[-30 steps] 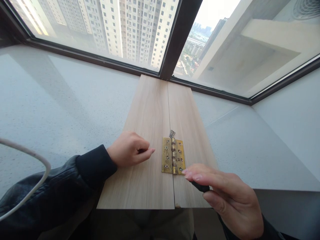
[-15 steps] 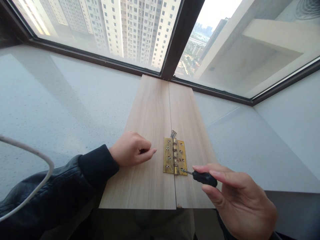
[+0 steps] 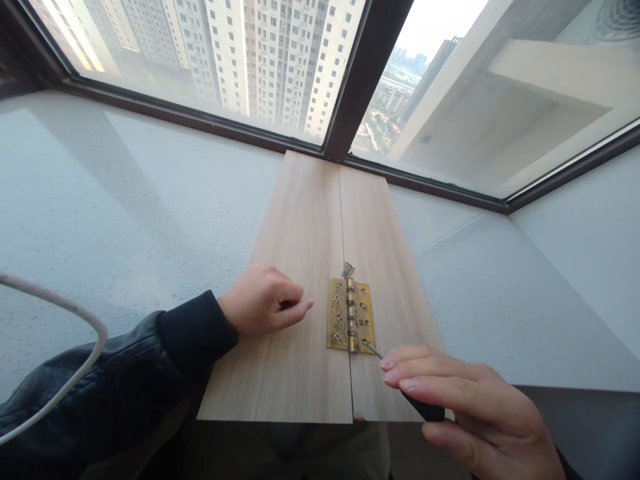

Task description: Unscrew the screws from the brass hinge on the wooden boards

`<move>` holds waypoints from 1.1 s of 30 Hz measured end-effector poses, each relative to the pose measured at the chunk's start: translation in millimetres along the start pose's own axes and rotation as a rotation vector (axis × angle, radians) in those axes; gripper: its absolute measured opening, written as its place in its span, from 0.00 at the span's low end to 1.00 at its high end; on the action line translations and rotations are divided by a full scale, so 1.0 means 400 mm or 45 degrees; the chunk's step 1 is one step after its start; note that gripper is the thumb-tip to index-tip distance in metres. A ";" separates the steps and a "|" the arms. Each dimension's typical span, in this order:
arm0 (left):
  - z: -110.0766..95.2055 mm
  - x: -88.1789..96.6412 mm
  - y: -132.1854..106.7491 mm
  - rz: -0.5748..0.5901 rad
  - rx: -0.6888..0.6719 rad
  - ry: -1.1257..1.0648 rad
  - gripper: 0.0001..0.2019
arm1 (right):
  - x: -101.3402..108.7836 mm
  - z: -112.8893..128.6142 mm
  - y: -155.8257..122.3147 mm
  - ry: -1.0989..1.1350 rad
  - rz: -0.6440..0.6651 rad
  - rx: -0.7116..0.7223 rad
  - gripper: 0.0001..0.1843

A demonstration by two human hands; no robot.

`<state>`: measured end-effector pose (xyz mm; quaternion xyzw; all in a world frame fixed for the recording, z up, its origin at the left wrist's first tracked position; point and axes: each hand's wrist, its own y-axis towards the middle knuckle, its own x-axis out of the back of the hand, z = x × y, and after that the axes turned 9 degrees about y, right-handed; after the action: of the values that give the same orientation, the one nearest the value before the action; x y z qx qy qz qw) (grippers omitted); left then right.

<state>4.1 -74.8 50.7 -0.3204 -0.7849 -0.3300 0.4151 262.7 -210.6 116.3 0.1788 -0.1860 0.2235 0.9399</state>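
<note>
A worn brass hinge [image 3: 351, 315] lies opened flat across the seam between two pale wooden boards, the wider left board [image 3: 285, 373] and the narrower right board [image 3: 395, 267]. My right hand [image 3: 475, 400] grips a small screwdriver [image 3: 424, 405] by its black handle, partly covered by the fingers. Its tip rests at the lowest hole of the hinge's right leaf. Just above the hinge sits a small bunch of loose screws [image 3: 349, 269]. My left hand [image 3: 267, 300] rests on the left board with fingers curled, to the left of the hinge; whether anything is inside cannot be seen.
The boards lie on a white speckled sill [image 3: 150, 220], against a dark window frame [image 3: 345, 80]. A white cable [image 3: 80, 320] loops past my left sleeve. The boards' near ends stick out over the sill's front.
My right hand has lowered toward me and its fingers have shifted over the handle. The screwdriver now slants more steeply, its tip still at the same hole. My left hand has stayed put.
</note>
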 end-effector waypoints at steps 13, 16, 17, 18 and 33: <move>-0.002 0.002 -0.001 -0.004 -0.002 0.001 0.22 | -0.044 -0.038 0.024 -0.158 -0.452 0.164 0.20; -0.002 0.003 0.000 0.001 -0.007 -0.011 0.22 | -0.043 -0.047 0.014 -0.244 -0.338 0.258 0.22; -0.002 0.004 0.000 0.003 -0.007 -0.014 0.22 | -0.040 -0.046 0.011 -0.260 -0.310 0.268 0.22; -0.002 0.004 0.000 0.003 -0.006 -0.015 0.22 | -0.037 -0.044 0.009 -0.280 -0.283 0.270 0.23; -0.001 0.003 0.002 0.008 -0.005 -0.001 0.22 | -0.003 -0.004 0.018 -0.252 -0.075 0.078 0.14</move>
<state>4.2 -74.3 51.9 -0.3238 -0.7834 -0.3303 0.4152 258.6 -204.3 116.4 0.2339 -0.2657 0.1825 0.9173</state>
